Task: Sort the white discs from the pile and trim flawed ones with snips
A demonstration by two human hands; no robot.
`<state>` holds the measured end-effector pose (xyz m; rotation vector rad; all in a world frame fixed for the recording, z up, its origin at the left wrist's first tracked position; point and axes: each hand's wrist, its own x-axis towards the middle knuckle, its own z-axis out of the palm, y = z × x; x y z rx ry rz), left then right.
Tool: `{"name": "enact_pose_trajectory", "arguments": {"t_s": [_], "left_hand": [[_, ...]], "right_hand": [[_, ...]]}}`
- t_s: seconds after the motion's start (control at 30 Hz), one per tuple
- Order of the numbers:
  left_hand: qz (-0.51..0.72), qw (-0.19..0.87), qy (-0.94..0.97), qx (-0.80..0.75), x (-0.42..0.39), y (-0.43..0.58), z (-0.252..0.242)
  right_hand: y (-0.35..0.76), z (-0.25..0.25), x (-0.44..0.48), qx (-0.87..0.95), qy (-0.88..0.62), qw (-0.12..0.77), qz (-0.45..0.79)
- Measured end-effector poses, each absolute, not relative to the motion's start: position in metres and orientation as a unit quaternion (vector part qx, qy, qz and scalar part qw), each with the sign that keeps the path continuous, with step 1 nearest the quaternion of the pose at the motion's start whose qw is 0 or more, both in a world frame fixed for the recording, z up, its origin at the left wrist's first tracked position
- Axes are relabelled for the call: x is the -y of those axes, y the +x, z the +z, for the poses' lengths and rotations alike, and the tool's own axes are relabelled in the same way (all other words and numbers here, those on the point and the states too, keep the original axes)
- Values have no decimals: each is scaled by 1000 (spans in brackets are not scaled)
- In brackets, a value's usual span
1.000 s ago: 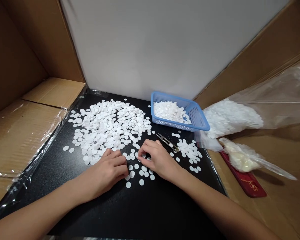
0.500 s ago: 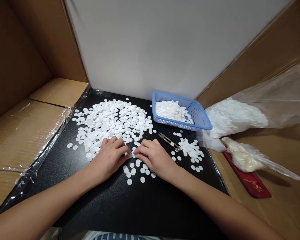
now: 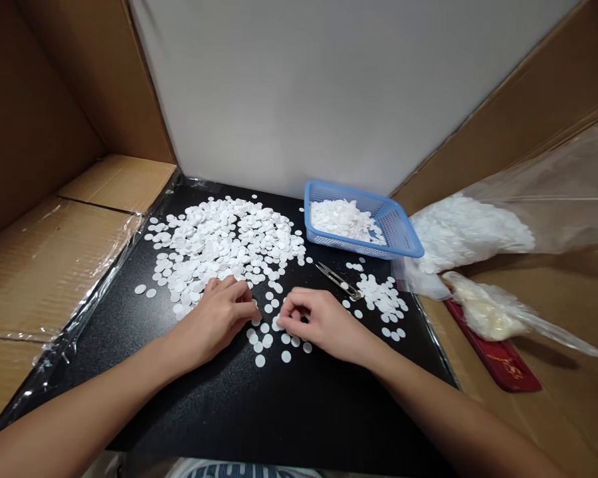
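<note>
A wide heap of small white round discs [image 3: 224,242] covers the far left of a black mat [image 3: 279,411]. My left hand [image 3: 214,317] lies on the mat at the heap's near edge, fingers curled, fingertips touching a loose disc. My right hand [image 3: 323,322] rests just to its right, thumb and fingers pinched over a few loose discs [image 3: 269,342]. Whether it grips one is hidden. A smaller patch of discs [image 3: 381,299] lies right of that hand.
A blue plastic basket [image 3: 401,236] holding white discs stands at the back right. Small thread snips [image 3: 337,279] lie in front of it. Clear bags of white pieces [image 3: 466,232] and a red flat object [image 3: 496,355] sit to the right. Cardboard walls enclose both sides.
Both hands moved up to the heap's edge half a second ago. Since then my right hand has drawn back toward me and curled into a pinch; my left hand has barely moved.
</note>
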<state>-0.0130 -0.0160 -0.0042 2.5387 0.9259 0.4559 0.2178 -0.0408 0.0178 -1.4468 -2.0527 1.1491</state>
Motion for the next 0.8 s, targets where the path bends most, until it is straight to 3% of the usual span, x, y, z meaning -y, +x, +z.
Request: {"name": "enact_pose_trajectory", "arguments": {"t_s": [0.1,0.27,0.8], "left_hand": [[164,220,897,-346,15,-15,-4],[187,200,879,-391,12,-16,-4],[150,176,893,-386,17,-17,2]], "right_hand": [[223,19,50,751,-529,132,373],[221,13,53,808,-513,150,247],[185,-3,17,862,-440,180,177]]}}
